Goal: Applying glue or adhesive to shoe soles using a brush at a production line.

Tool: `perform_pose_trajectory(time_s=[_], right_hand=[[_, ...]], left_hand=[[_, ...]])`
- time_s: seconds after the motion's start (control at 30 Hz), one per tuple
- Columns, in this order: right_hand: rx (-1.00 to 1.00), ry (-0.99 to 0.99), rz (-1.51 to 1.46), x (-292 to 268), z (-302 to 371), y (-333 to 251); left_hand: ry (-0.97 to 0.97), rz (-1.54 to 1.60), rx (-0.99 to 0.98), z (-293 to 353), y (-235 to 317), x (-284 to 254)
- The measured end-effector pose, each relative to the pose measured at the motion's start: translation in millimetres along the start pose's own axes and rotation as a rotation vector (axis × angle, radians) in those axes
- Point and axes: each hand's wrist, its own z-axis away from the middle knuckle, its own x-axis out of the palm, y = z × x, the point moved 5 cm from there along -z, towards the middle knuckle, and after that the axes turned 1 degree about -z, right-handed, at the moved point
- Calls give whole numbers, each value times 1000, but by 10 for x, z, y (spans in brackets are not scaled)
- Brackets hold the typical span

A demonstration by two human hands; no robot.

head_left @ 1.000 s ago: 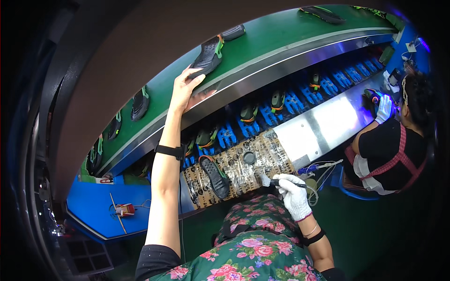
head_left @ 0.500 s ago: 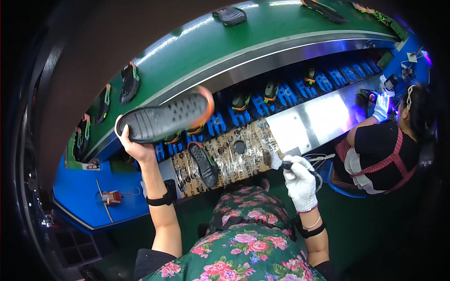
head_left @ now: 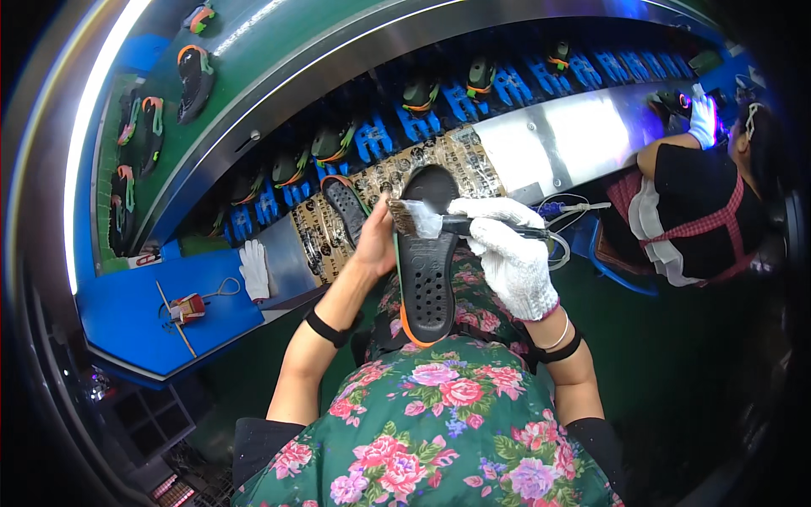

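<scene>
The bare left hand point(head_left: 378, 241) grips the left rim of a black shoe sole point(head_left: 428, 291) — its fingers mostly hidden underneath — holding it in front of the near edge of the bench point(head_left: 583, 139), orange-rimmed end toward the body. The gloved right hand point(head_left: 514, 266) pinches the dark handle of a brush point(head_left: 428, 220), bristles at the sole's left rim. Another sole point(head_left: 345, 209) lies toward the bench's left end, on taped cardboard point(head_left: 393, 175).

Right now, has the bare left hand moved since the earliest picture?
Yes: the left hand, at the green conveyor belt a second ago, has come away from it, toward the floral apron.
</scene>
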Motion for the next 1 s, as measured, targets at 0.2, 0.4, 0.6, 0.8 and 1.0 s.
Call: perform_pose_trajectory(time_s=[0.2,0.4,0.6,0.8,1.0], right_hand=[[-81,40,136,-145,130,-42],[-245,8,387,-152,186,-223],[-752,-16,1008,244,218,-539],[-1019,-77,1372,373,176,-664],[-939,-264,1438,379,286,-355]], left_hand=[[-511,199,-172,299,-719,174],[-513,305,-100,231,-549,388],[-633,473,47,258,-299,745],[-865,464,182,351,-294,913],[-251,-60,233,248,-409,789]])
